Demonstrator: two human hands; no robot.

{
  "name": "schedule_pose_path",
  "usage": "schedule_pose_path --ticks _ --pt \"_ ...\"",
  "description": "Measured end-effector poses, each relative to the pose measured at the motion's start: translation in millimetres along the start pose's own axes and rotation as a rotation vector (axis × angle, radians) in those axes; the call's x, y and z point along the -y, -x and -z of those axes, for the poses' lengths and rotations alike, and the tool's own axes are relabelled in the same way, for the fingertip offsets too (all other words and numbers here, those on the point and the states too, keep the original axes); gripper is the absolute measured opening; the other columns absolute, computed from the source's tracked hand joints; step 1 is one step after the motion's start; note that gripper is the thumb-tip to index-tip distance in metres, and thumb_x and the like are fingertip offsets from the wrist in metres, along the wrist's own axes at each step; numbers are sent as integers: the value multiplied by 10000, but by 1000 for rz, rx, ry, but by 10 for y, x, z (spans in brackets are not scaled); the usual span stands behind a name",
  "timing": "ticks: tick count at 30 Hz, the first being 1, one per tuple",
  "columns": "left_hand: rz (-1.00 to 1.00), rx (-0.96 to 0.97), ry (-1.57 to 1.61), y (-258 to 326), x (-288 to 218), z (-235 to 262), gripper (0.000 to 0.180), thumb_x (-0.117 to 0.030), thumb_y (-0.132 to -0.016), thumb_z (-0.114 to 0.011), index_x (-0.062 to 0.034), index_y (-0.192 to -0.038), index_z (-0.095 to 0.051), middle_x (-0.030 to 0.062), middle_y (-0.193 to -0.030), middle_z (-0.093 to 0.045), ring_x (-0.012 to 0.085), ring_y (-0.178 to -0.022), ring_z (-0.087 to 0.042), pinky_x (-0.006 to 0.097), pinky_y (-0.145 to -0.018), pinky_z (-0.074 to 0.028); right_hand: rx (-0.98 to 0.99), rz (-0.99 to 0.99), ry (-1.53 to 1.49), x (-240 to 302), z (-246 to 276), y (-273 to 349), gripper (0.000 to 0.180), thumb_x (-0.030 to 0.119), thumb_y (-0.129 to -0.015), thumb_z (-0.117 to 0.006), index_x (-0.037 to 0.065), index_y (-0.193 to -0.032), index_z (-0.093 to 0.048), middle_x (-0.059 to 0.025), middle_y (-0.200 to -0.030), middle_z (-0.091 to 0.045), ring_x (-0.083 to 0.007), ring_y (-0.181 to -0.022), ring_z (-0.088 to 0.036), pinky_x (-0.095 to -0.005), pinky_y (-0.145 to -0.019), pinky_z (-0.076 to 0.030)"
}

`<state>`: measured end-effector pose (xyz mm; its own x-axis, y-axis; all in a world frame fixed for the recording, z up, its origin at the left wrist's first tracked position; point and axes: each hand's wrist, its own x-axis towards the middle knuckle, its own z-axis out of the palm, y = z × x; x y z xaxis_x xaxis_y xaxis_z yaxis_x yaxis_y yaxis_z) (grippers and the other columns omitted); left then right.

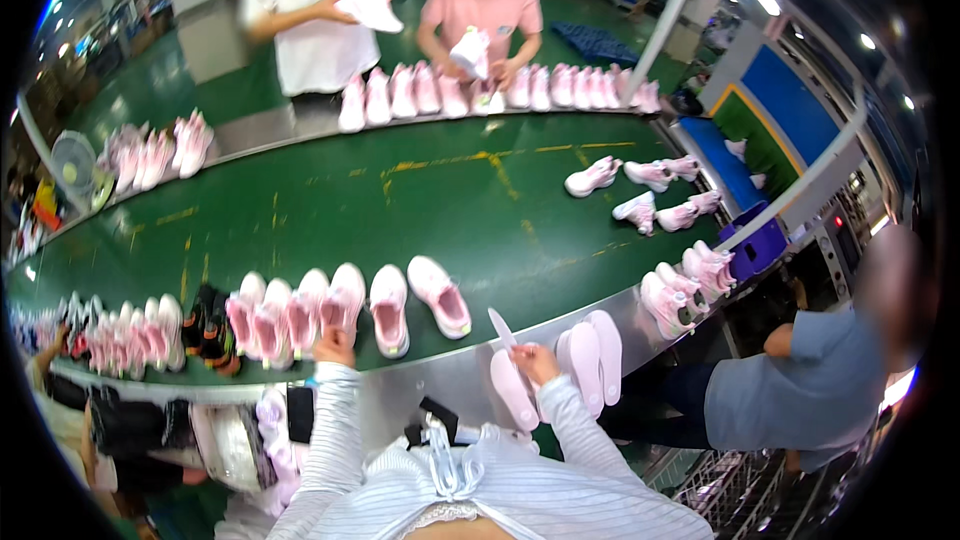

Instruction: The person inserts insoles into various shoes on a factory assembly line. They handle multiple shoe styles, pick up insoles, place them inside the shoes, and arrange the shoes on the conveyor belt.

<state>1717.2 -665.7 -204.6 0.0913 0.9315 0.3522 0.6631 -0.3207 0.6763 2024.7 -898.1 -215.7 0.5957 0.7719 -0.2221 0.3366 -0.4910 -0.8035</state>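
Observation:
My left hand is closed at the heel of a pink shoe, which stands in the near row on the green conveyor belt. Pinched in my right hand is a thin pale insole, seen nearly edge-on and tilted up. Below that hand more pale pink insoles lie on the metal ledge, and another pile of insoles lies just right of it. Between my hands two pink shoes, a nearer shoe and a slanted shoe, rest on the belt with their openings toward me.
The green belt curves across in front of me, edged by a metal ledge. Two people stand across it, each holding a shoe, behind a long shoe row. A person in a grey-blue top is at right, near a purple bin.

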Motion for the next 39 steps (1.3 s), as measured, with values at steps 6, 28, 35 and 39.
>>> schedule_pose_path --ticks 6,28,35,39 --pt "276 -436 -292 294 1177 1849 175 -167 -770 -492 -26 -672 -454 151 -588 -496 288 -513 -480 360 -502 -382 407 -46 -413 774 29 -427 205 164 -742 -576 -11 -836 -626 -40 -678 -597 -95 -555 -519 -220 -500 -399" --pt "-206 352 231 -27 -640 -1353 498 -192 -778 -512 -28 -1205 -317 219 -1070 -482 345 -1010 -462 366 -869 -360 158 117 672 1172 -1375 -1099 201 178 -778 -431 49 -826 -579 -153 -833 -594 -293 -740 -595 -388 -639 -477" --pt "-28 487 33 -212 -861 -1442 280 -251 -850 -366 -132 -1095 -432 212 -738 -569 394 -667 -537 473 -585 -413 77 192 742 963 -1569 -1335 213 142 -777 -418 24 -885 -559 -169 -887 -575 -295 -822 -573 -365 -697 -468" --pt "15 516 -8 -219 -771 -1331 295 -280 -845 -370 -142 -1093 -454 200 -713 -578 377 -640 -554 461 -586 -427 307 79 645 1144 -1569 -1315 309 219 -791 -406 34 -980 -565 -165 -996 -561 -290 -919 -545 -345 -801 -424"
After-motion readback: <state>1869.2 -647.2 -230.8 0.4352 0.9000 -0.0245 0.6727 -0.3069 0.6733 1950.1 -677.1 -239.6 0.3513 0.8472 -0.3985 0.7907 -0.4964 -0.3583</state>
